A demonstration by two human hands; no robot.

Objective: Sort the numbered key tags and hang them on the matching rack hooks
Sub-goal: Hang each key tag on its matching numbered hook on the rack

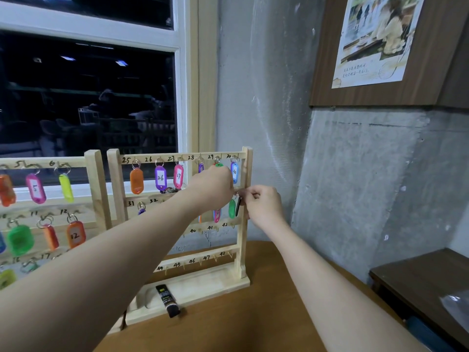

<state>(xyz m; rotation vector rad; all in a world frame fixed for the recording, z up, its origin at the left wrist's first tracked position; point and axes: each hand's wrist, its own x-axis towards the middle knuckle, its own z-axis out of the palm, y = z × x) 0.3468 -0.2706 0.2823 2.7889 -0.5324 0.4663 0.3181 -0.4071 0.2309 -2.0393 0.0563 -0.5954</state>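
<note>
Head view: both hands are raised at the right end of the second rail of the right-hand wooden rack (245, 214), just right of centre frame. The right hand (262, 205) is curled, its fingertips pinching the ring of a dark key tag (237, 206) that hangs edge-on beside the rack's right post. The left hand (212, 188) is closed in a loose fist against the same rail; what it holds, if anything, cannot be told. A green tag (231, 209) hangs just left of the dark one, with a pink tag (217, 215) further left. Along the top rail, tags are hung under numbers 25 to 30, among them an orange tag (136, 180), a purple tag marked 26 (160, 178) and a pink tag marked 27 (178, 176). The lower rails, numbered 40 to 48, show bare hooks. A black marker (168, 300) lies in the rack's base tray on the brown table (253, 326). A second rack (50, 199) with coloured tags stands at the left edge.
</note>
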